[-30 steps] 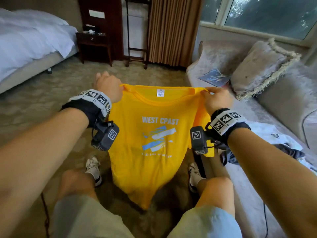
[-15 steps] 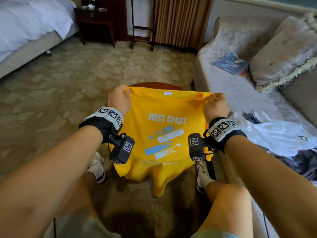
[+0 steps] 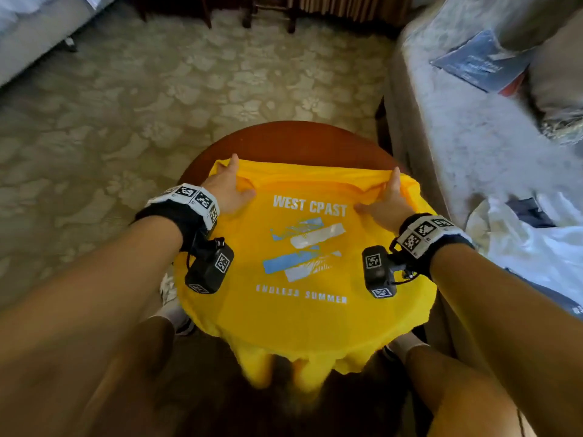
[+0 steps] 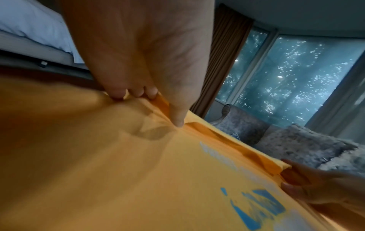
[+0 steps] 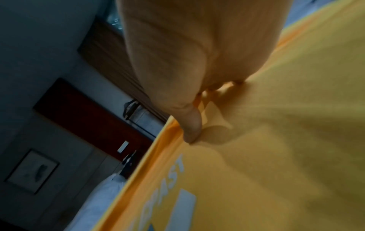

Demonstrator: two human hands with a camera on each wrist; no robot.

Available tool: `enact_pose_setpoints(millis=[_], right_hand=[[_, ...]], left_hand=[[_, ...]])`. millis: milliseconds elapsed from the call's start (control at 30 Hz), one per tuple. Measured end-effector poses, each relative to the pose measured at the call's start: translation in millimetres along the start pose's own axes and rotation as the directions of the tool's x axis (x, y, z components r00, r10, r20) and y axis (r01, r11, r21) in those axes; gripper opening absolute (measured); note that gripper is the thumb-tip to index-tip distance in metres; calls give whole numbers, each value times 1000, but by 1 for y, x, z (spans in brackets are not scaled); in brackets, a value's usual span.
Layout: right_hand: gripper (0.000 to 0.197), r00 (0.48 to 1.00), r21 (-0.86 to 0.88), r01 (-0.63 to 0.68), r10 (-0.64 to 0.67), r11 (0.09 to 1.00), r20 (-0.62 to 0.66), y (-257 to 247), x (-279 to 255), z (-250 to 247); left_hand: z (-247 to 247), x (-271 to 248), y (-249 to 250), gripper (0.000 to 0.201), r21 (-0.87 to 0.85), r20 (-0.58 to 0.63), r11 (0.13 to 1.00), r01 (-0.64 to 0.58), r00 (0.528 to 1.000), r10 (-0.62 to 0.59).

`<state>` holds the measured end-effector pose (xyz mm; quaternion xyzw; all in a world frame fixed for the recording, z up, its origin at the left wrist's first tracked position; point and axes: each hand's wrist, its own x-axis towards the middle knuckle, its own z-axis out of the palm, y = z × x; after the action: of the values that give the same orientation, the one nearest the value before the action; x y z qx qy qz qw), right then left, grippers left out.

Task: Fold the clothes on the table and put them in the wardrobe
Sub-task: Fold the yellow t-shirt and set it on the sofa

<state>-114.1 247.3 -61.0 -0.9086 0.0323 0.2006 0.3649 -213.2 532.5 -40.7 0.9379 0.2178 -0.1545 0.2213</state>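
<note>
A patterned carpet is seen covering the floor, and a grey upholstered sofa runs along the right side, with a blue booklet lying on its seat and a heap of white and dark clothes spread nearer the person. The corner of a bed with white linen is visible at the upper left.

A round dark wooden worktop stands in the middle of the head view, just beside the sofa. A yellow T-shirt is laid flat over it, print side up, with the words WEST CPAST and ENDLESS SUMMER readable. Most of the worktop is covered by the shirt; only the far rim is left bare. The hem hangs over the near edge, between the person's knees.

The shirt is gripped at its far edge by both hands. The left hand is closed on the left shoulder, fabric being pinched between the thumb and the curled fingers, as the left wrist view shows. The right hand is closed on the right shoulder, its thumb pressed onto the cloth beside the collar band. The collar edge is held stretched between the two hands.
</note>
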Motion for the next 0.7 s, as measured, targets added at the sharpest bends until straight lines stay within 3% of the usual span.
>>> enact_pose_setpoints(millis=[167, 300, 367, 400, 467, 533, 567, 700], right_hand=[[125, 998, -16, -58, 58, 998, -41, -7, 49, 7], [119, 997, -35, -27, 25, 999, -67, -23, 81, 4], [116, 994, -32, -75, 72, 997, -81, -29, 97, 4], [109, 992, -10, -101, 100, 995, -76, -32, 103, 4], [68, 995, -21, -73, 71, 997, -70, -40, 112, 4], [38, 997, -164, 27, -38, 986, -63, -47, 119, 7], [35, 994, -258, 78, -96, 963, -57, -50, 122, 10], [56, 997, -476, 63, -75, 877, -6, -61, 130, 24]], left_hand=[[9, 50, 7, 105, -91, -41, 995, 43, 998, -47], [-3, 92, 3, 107, -94, -57, 993, 71, 995, -76], [-12, 110, -2, 108, -108, -57, 991, 75, 995, -81], [-17, 118, -4, 108, -140, -66, 988, 71, 995, -81], [-26, 130, -5, 106, -228, -77, 971, 66, 993, -86], [-31, 138, -4, 105, -271, -74, 959, 83, 992, -107], [-33, 141, -3, 106, -274, -68, 956, 104, 990, -127], [-40, 153, -1, 101, -334, -49, 918, 214, 969, -244]])
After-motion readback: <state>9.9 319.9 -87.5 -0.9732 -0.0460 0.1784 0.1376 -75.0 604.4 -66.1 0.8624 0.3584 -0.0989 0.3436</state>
